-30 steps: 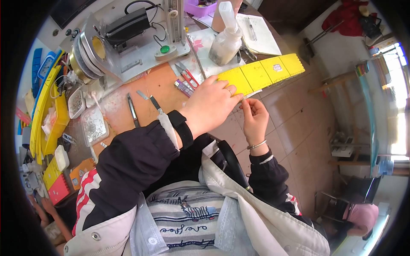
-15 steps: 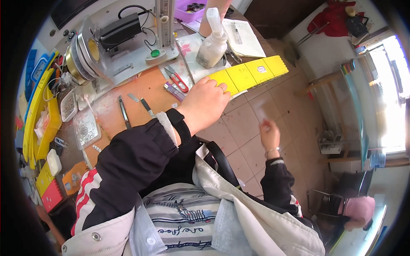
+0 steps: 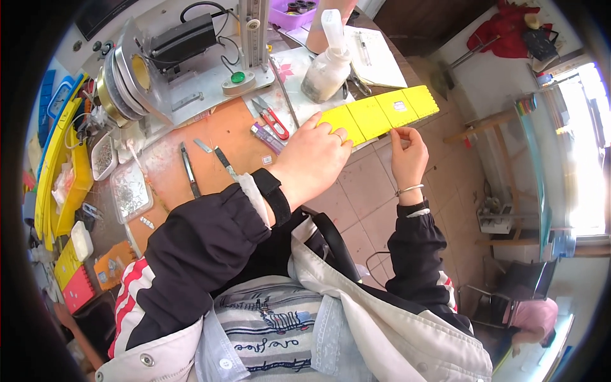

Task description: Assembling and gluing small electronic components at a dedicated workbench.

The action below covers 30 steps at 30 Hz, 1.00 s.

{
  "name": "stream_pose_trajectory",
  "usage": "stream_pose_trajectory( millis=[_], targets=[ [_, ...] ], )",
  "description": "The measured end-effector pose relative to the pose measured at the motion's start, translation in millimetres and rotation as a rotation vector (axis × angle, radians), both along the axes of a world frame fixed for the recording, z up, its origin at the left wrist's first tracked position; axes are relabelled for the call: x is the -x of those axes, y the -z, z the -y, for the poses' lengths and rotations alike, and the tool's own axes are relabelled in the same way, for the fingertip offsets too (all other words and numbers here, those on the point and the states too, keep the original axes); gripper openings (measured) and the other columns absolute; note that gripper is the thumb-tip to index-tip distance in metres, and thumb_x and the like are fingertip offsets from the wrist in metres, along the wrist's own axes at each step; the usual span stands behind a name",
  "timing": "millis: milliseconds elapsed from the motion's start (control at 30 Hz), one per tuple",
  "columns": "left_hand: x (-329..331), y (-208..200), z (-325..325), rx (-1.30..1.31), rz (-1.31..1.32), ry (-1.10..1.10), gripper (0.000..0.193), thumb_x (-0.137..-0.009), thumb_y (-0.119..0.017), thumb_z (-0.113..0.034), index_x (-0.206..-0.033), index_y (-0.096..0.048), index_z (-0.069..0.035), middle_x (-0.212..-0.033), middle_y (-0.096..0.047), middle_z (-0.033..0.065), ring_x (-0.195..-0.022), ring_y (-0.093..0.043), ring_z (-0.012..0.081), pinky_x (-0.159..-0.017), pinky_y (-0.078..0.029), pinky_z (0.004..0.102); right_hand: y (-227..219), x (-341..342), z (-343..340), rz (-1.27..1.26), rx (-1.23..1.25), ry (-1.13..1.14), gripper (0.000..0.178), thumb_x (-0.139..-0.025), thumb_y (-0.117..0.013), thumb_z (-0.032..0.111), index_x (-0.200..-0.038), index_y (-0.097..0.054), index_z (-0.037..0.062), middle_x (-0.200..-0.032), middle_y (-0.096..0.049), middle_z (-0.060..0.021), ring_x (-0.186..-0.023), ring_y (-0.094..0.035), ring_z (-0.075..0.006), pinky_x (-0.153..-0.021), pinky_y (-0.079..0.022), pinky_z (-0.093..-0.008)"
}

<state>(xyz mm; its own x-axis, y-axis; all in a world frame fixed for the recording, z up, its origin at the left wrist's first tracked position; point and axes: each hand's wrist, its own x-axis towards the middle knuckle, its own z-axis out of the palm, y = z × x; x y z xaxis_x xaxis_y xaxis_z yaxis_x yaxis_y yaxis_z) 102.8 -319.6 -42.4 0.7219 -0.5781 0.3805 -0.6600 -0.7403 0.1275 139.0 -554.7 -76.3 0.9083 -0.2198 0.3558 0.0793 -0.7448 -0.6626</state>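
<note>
A long flat yellow board (image 3: 385,111) is marked off into panels and has a notched right end. It reaches over the table's right edge, with a small white label on one panel. My left hand (image 3: 312,159) is closed over its left end, fingers curled on top. At the board's near edge, my right hand (image 3: 409,156) is pinched, its fingertips touching or almost touching the edge; what they hold, if anything, is too small to tell. By my left hand lie a purple lighter (image 3: 266,136) and red-handled snips (image 3: 273,121).
Behind the board stands a cloudy squeeze bottle (image 3: 324,76), near an open notebook (image 3: 375,57). Craft knives (image 3: 189,169) and a tray of small metal pieces (image 3: 132,194) lie on the left. A reel machine (image 3: 137,73) stands at the back. Another person (image 3: 533,321) is at far right.
My right hand has risen from over the floor to the board's near edge, fingers pinched. My left hand stays on the board. The view has shifted slightly.
</note>
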Motion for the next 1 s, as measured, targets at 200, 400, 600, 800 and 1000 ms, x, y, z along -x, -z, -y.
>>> stream_pose_trajectory(
  millis=[200, 400, 600, 800, 1000],
  targets=[
    [2, 0, 3, -0.003, 0.026, 0.005, 0.024, -0.088, -0.055, -0.011, -0.105, -0.072, -0.006, -0.095, -0.068, 0.0079, -0.099, -0.064, 0.0254, -0.107, -0.042, 0.0452, -22, -6, 4, -0.013, 0.491, -0.113, 0.018, -0.091, -0.065, 0.022, -0.089, -0.065, 0.0045, -0.087, -0.070, -0.0111, -0.075, -0.068, -0.0300, -0.066, -0.052, -0.0400],
    [-1, 1, 4, 0.012, 0.017, 0.012, 0.020, -0.086, -0.055, -0.011, -0.097, -0.071, -0.006, -0.091, -0.066, 0.0077, -0.095, -0.064, 0.0251, -0.106, -0.043, 0.0461, -40, -24, 6, -0.234, 0.612, -0.210, 0.018, -0.091, -0.062, 0.023, -0.093, -0.065, 0.0053, -0.084, -0.069, -0.0100, -0.077, -0.067, -0.0291, -0.066, -0.052, -0.0387],
    [0, 8, 1, 0.070, 0.063, -0.004, 0.015, -0.083, -0.055, -0.011, -0.090, -0.067, -0.005, -0.088, -0.066, 0.0076, -0.093, -0.065, 0.0254, -0.105, -0.043, 0.0456, -69, -37, 29, -0.071, -0.755, -0.055, 0.020, -0.095, -0.060, 0.016, -0.101, -0.066, -0.0026, -0.079, -0.060, -0.0008, -0.067, -0.054, -0.0084, -0.056, -0.042, -0.0242],
    [3, 8, -4, 0.109, 0.001, -0.014, 0.011, -0.082, -0.055, -0.011, -0.086, -0.064, -0.005, -0.083, -0.066, 0.0088, -0.090, -0.066, 0.0251, -0.100, -0.044, 0.0430, -116, 10, 185, 0.318, 0.493, 0.235, 0.031, -0.099, -0.056, 0.027, -0.108, -0.065, -0.0014, -0.107, -0.066, -0.0194, -0.101, -0.063, -0.0337, -0.089, -0.049, -0.0422],
    [6, 1, -3, 0.118, -0.041, -0.020, 0.013, -0.079, -0.058, -0.014, -0.077, -0.069, -0.008, -0.084, -0.066, 0.0073, -0.091, -0.064, 0.0239, -0.095, -0.044, 0.0391, -289, 102, 302, 0.430, 0.993, 0.612, 0.036, -0.104, -0.039, 0.014, -0.129, -0.059, -0.0022, -0.128, -0.062, -0.0200, -0.117, -0.061, -0.0337, -0.099, -0.049, -0.0391]
  ],
)
